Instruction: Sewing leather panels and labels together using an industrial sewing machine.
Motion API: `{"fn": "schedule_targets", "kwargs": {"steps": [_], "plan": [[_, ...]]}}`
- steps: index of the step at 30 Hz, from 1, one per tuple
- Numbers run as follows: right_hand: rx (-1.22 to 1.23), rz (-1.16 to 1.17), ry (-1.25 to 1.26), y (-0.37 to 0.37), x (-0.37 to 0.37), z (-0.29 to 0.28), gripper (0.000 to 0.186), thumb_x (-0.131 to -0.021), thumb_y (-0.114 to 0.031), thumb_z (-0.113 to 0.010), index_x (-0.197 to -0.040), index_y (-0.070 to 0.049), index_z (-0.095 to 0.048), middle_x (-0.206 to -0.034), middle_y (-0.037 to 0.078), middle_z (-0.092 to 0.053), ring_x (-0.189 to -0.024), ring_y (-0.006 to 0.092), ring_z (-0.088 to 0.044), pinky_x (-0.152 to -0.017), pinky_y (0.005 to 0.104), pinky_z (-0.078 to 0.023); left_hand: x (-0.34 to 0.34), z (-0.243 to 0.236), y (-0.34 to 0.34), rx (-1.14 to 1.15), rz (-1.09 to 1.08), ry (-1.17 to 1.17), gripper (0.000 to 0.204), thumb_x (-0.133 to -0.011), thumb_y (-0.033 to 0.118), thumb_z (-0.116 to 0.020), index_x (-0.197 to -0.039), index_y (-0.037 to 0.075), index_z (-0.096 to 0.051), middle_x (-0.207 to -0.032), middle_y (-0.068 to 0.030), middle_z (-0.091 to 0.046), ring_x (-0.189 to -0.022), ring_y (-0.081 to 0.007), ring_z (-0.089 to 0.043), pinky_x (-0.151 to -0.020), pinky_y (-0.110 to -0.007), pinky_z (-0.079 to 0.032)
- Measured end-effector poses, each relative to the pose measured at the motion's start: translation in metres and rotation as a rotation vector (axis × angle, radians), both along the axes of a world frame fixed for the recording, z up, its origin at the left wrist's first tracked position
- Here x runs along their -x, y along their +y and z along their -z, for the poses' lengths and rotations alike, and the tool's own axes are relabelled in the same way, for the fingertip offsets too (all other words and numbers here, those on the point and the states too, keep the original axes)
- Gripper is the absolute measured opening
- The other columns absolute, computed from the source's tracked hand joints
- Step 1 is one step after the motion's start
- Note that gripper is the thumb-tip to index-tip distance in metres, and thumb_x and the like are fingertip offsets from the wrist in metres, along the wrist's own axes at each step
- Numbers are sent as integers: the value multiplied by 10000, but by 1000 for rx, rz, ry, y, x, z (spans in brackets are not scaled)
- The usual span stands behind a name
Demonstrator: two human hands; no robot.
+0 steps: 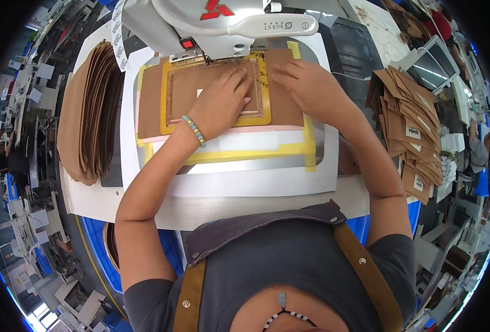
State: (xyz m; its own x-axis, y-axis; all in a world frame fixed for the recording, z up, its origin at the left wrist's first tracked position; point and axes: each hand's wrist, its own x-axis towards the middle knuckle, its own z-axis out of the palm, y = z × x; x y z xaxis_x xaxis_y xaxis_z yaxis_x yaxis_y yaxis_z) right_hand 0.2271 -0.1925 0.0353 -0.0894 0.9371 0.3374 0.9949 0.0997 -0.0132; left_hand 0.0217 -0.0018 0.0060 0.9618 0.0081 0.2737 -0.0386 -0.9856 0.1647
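Observation:
My left hand [221, 105] lies on a brown fabric panel [192, 74], its fingers stretched out flat inside a yellow rectangular frame [166, 102]. Beside the frame, my right hand [311, 91] rests with extended fingers on the right part of the same panel, near its outer edge. Neither hand grips anything. Directly beyond the hands, the head of a white sewing machine [223, 33] hangs over the frame's far edge. A small white patch, partly covered by my left hand, shows inside the frame. Beneath the panel is a white sheet [234, 185] with yellow tape [239, 156] along its edges.
On the left stands a thick stack of brown fabric pieces [87, 110]. Several brown pieces with white labels are piled [405, 122] at the right, near a tilted screen [436, 63]. Blue bins [95, 238] sit below the table's front edge [201, 213].

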Motion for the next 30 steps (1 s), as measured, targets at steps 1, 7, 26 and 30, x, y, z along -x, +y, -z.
{"fn": "schedule_targets", "kwargs": {"steps": [1,7,26,30], "plan": [[11,28,27,-6,-3,-2,363,-893,-59,-647,-1247,-73,-730,-1285,72,-696,-1218,261,-629,-996,398,-520,1,0,1,-8,-7,-29,429,-1042,186,-629,-1415,-23,-599,-1514,-183,-550,-1377,-378,-530,-1165,-449,-456],[109,126,103,-35,-15,-9,352,-931,-41,-629,-1274,-53,-710,-1414,109,-643,-1300,315,-593,-1086,438,-503,4,0,11,-17,-28,-31,390,-1029,160,-635,-1383,-1,-611,-1494,-153,-574,-1365,-361,-538,-1160,-443,-461],[-2,-225,75,36,41,13,383,-917,-57,-640,-1292,-75,-718,-1400,85,-683,-1308,267,-603,-1054,392,-516,70,-25,42,184,174,152,501,-956,357,-744,-1413,155,-706,-1649,-128,-489,-1570,-378,-360,-1282,-557,-275],[13,-197,70,34,46,22,393,-920,-51,-641,-1305,-78,-713,-1440,82,-667,-1346,252,-586,-1067,398,-494,65,-20,45,249,180,182,534,-922,341,-771,-1415,144,-711,-1677,-127,-454,-1597,-371,-318,-1298,-568,-223]]}}
